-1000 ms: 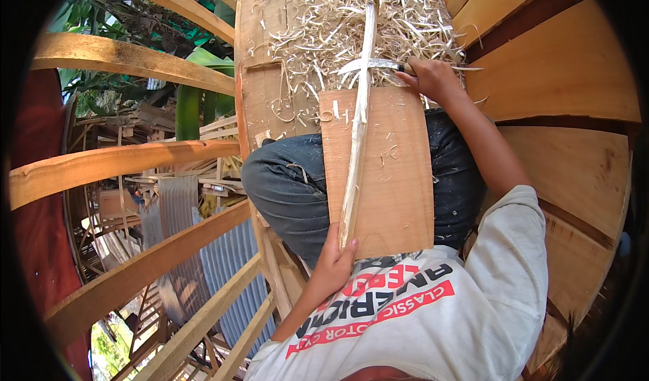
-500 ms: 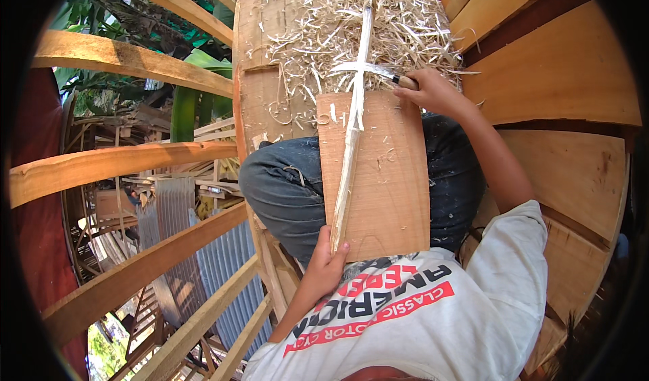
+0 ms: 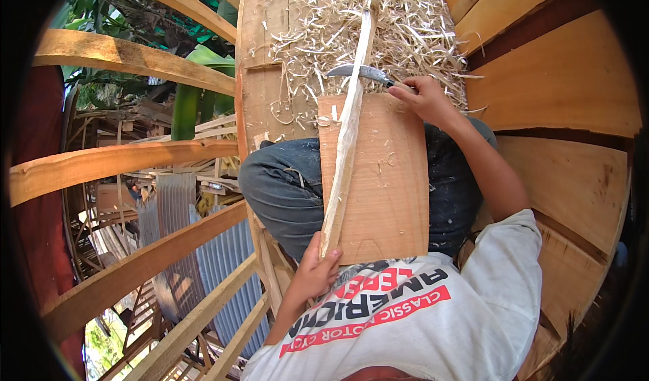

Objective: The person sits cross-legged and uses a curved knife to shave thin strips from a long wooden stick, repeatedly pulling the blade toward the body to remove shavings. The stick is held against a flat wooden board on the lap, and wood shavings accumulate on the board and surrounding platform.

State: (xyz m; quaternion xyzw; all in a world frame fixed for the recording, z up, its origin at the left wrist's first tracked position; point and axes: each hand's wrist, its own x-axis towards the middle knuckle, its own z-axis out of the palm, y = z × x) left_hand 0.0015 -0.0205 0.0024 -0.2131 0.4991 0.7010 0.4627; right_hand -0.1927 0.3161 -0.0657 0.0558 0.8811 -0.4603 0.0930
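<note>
- L hand [image 3: 318, 271] closed round near end of wood strip [image 3: 348, 131], by near L corner of board [image 3: 389, 185]; thumb on top.
- R hand [image 3: 426, 100] closed round handle of curved knife [image 3: 372, 74], just past board's far edge, toward its R corner; handle mostly hidden.
- Strip (pale, long, a bit crooked) slants from board's near L corner across far edge, L of mid, then on over floor w/ shavings.
- Blade lies crosswise to strip beyond far edge; tip sticks out on L. Can't tell if it's over or under.
- Board flat across lap, on jeans [image 3: 284, 178], few curls on it.
- Shavings [image 3: 405, 36] piled on wooden floor [image 3: 263, 104], thickest toward its R edge.
- Wooden rails [image 3: 135, 155] along floor's L edge.
</note>
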